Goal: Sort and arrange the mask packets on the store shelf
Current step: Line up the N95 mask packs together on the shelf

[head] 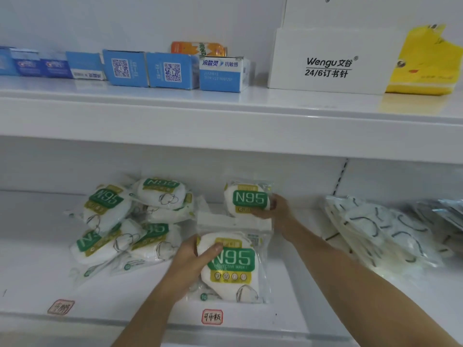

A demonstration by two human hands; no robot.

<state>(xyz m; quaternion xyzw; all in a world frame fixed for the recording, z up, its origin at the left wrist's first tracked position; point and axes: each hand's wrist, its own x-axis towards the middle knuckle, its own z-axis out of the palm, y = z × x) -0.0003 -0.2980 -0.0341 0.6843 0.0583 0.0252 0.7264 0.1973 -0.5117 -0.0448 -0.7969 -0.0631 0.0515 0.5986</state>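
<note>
Head view: your left hand [194, 256] grips the front N95 packet [233, 266]; your right hand [274, 207] holds the upright rear packet [248, 200] directly behind it (loose pile [125, 221] lies left).

We see two white shelves. Lower shelf [37, 276]: N95 heap [125, 221] at 9 o'clock, front packet [233, 266] at 6, patterned masks [380, 229] at 3. Upper shelf [225, 113]: blue boxes [140, 68] at 11, white box [330, 61] and yellow pack [423, 66] at 1.

White shelving fills the view: an upper shelf [225, 113] with a thick front edge above a lower shelf [37, 284], backed by a plain white back panel [62, 21]. Even, soft light.
</note>
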